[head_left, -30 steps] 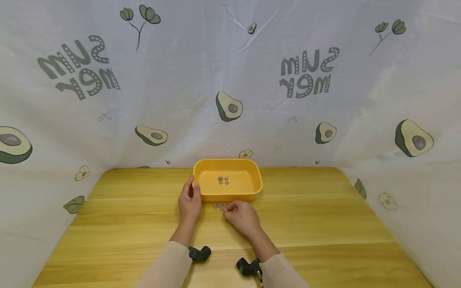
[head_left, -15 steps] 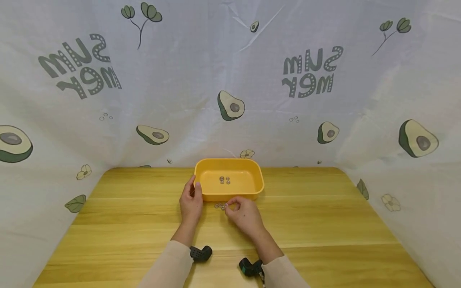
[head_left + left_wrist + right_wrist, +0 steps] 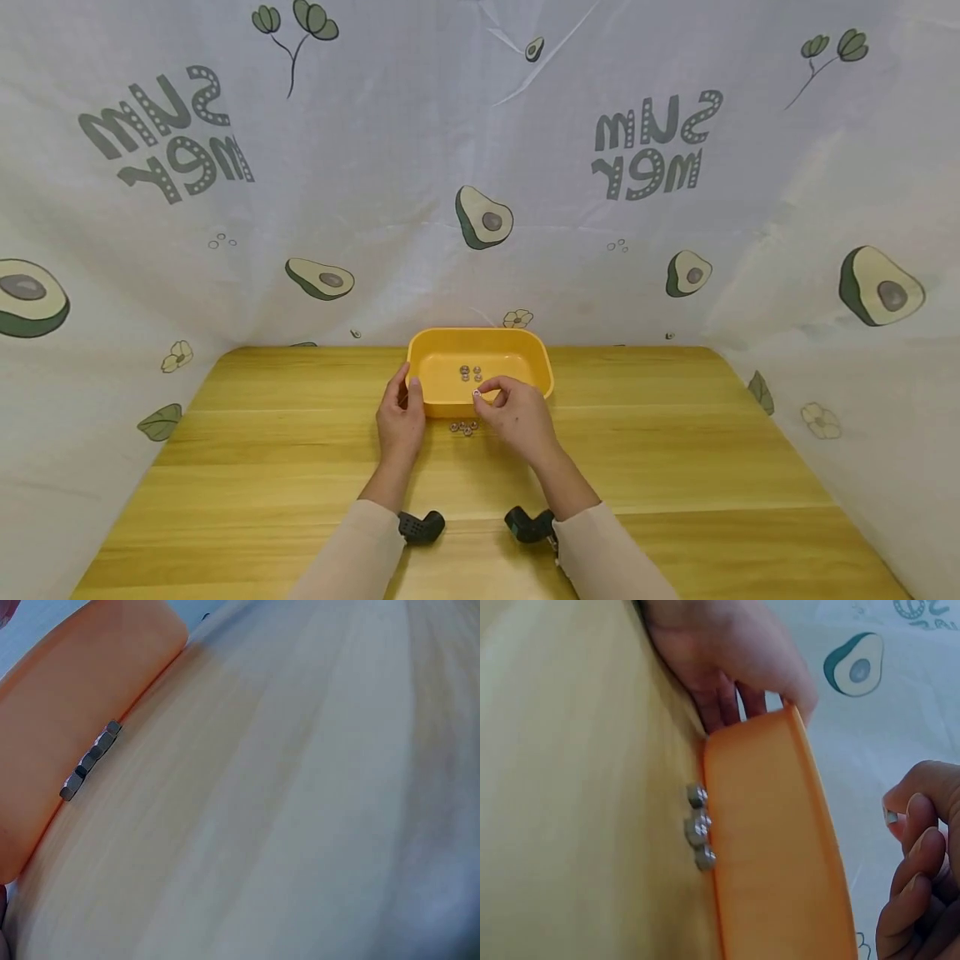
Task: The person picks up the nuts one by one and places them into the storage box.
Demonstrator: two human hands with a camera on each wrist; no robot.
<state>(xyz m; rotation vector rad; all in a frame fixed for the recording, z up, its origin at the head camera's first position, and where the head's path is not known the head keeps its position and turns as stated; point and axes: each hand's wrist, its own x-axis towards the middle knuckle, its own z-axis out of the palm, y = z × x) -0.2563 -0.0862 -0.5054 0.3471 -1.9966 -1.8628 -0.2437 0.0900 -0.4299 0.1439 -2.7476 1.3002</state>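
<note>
A yellow plastic tray [image 3: 525, 398], orange in the wrist views, sits near the table's back edge. My left hand [image 3: 401, 421] holds its left front corner, thumb at the rim [image 3: 799, 712] and fingers along the end wall. Over the tray's front rim, my right hand [image 3: 519, 417] pinches a small metal nut [image 3: 476, 392] between thumb and forefinger. Several hex nuts [image 3: 465, 378] lie inside the tray. On the wood just outside its front wall lies another cluster of hex nuts [image 3: 697, 829], also seen side-on as a row of nuts [image 3: 91, 759] in the left wrist view.
The wooden table [image 3: 675, 467] extends to both sides and toward me. A pale avocado-print curtain [image 3: 420, 167] hangs behind and around it. Black wrist cameras [image 3: 422, 527] jut inward below both hands.
My right hand has lifted a nut from the cluster in front of the tray and moved it up and forward over the front rim. My left hand stays at the tray's corner.
</note>
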